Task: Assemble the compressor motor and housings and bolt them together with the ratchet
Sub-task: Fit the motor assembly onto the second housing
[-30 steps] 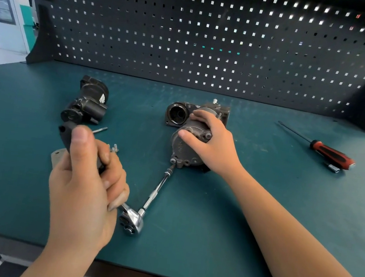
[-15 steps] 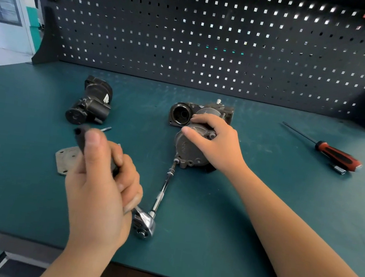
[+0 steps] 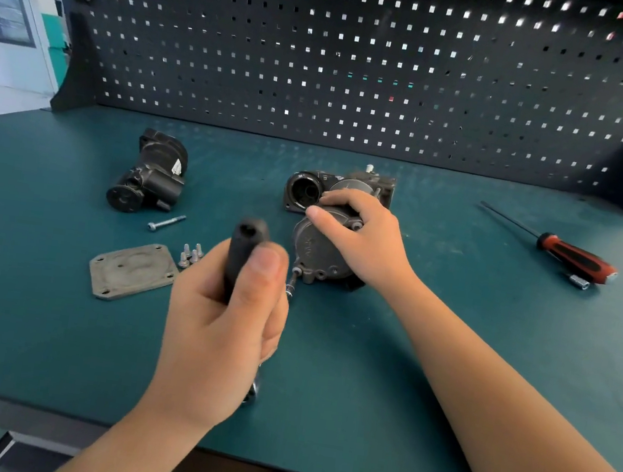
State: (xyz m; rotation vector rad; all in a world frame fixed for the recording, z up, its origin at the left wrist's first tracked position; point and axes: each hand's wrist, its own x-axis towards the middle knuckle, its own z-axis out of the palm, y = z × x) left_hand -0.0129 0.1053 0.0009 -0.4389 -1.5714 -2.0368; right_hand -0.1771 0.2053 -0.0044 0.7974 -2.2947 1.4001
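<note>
The grey compressor housing lies at the middle of the green bench. My right hand grips its top and holds it down. My left hand is closed around the black handle of the ratchet, which points up and away. The ratchet's extension reaches a bolt at the housing's lower left edge; its head is mostly hidden behind my left hand. Behind the housing sits a second housing part with a round opening. A black motor unit lies at the left.
A flat grey cover plate lies left of my left hand, with several short bolts beside it and a long bolt above. A red-handled screwdriver and a small socket lie at the right. A black pegboard closes the back.
My left hand has swung the ratchet handle to the right, towards the housing, uncovering the cover plate and the bolts. My right hand stays on the housing.
</note>
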